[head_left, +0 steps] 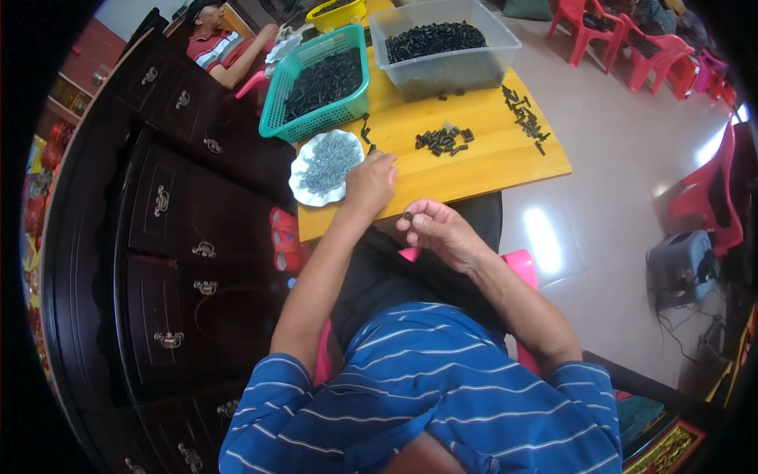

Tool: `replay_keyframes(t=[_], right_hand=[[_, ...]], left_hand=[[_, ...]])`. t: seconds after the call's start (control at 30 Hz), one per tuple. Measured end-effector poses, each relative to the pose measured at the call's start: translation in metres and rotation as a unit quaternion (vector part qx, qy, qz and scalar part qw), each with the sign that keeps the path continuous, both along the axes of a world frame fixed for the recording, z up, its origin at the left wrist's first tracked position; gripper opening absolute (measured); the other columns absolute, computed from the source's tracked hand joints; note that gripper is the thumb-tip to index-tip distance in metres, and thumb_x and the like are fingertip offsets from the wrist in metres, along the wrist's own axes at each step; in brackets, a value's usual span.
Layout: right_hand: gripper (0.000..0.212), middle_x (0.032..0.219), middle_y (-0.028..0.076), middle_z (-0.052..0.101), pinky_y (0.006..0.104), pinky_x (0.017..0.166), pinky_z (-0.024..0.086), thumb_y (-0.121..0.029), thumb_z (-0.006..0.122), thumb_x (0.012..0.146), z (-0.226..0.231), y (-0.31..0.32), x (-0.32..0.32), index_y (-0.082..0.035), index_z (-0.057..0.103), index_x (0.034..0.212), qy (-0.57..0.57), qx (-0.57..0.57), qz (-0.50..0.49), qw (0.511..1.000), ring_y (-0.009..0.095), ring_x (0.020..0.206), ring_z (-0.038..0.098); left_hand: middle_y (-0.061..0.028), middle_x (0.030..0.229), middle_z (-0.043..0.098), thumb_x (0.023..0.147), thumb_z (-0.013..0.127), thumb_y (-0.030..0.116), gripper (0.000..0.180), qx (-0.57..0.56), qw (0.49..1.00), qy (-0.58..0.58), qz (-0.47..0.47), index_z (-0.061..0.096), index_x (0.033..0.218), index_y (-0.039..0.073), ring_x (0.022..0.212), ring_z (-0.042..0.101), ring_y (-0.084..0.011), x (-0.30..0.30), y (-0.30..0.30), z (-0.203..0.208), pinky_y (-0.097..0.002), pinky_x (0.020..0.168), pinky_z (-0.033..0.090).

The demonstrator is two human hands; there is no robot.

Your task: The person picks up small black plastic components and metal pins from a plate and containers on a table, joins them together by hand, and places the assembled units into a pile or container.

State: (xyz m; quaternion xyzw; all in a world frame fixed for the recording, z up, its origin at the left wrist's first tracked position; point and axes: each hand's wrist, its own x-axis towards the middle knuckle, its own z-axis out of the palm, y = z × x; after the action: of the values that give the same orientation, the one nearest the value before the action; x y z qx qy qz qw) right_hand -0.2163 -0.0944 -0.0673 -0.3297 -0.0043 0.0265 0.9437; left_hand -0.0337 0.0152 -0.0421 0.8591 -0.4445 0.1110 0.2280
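My right hand (442, 233) hovers just off the table's front edge, thumb and fingers pinched on a short black tube (408, 216). Over the table, beside a white scalloped dish (304, 192), my left hand (371, 186) has its fingers closed at a small black piece (372, 148); the thumb side is partly hidden. Small shiny silver pieces (332, 162) fill the dish, too fine to name. A loose pile of short black tubes (444, 141) lies to the right of my left hand, with a few pale bits at its back.
A green basket (272, 126) and a clear plastic bin (442, 75), both full of black pieces, stand on the yellow table (489, 170). More black pieces (523, 117) lie along its right side. Dark cabinets (213, 229) close off the left; another person (225, 47) sits beyond.
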Motion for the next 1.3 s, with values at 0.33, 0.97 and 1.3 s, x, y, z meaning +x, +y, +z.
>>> replay_keyframes(t=[0.33,0.97,1.3], right_hand=[[0.023,0.108,0.005,0.072,0.0252,0.084,0.055,-0.020,0.068,0.100,-0.002,0.001,0.001,-0.010,0.061,0.119,0.005,0.001,0.004,1.000,0.010,0.087,0.066],[0.020,0.107,0.002,0.071,0.0253,0.082,0.053,-0.020,0.067,0.100,0.001,-0.003,0.001,-0.011,0.061,0.117,-0.006,0.003,-0.001,1.000,0.009,0.086,0.066],[0.020,0.107,0.002,0.072,0.0253,0.082,0.054,-0.021,0.068,0.100,0.000,-0.007,0.000,-0.012,0.061,0.117,-0.023,0.024,0.001,0.999,0.009,0.087,0.067]], left_hand=[[-0.0152,0.097,0.071,0.086,0.073,0.025,0.028,-0.020,1.000,0.019,0.006,0.072,0.106,0.005,0.091,0.069,-0.0370,0.017,-0.057,-0.011,-0.0475,0.080,0.055],[-0.0104,0.094,0.070,0.086,0.069,0.013,0.018,-0.092,0.992,0.025,-0.084,0.073,0.104,0.010,0.086,0.069,-0.0315,-0.008,-0.074,-0.017,-0.0420,0.076,0.056],[-0.0094,0.096,0.069,0.086,0.071,0.018,0.016,-0.034,0.998,0.018,-0.059,0.074,0.099,0.011,0.087,0.069,-0.0319,-0.018,-0.092,-0.013,-0.0434,0.077,0.055]])
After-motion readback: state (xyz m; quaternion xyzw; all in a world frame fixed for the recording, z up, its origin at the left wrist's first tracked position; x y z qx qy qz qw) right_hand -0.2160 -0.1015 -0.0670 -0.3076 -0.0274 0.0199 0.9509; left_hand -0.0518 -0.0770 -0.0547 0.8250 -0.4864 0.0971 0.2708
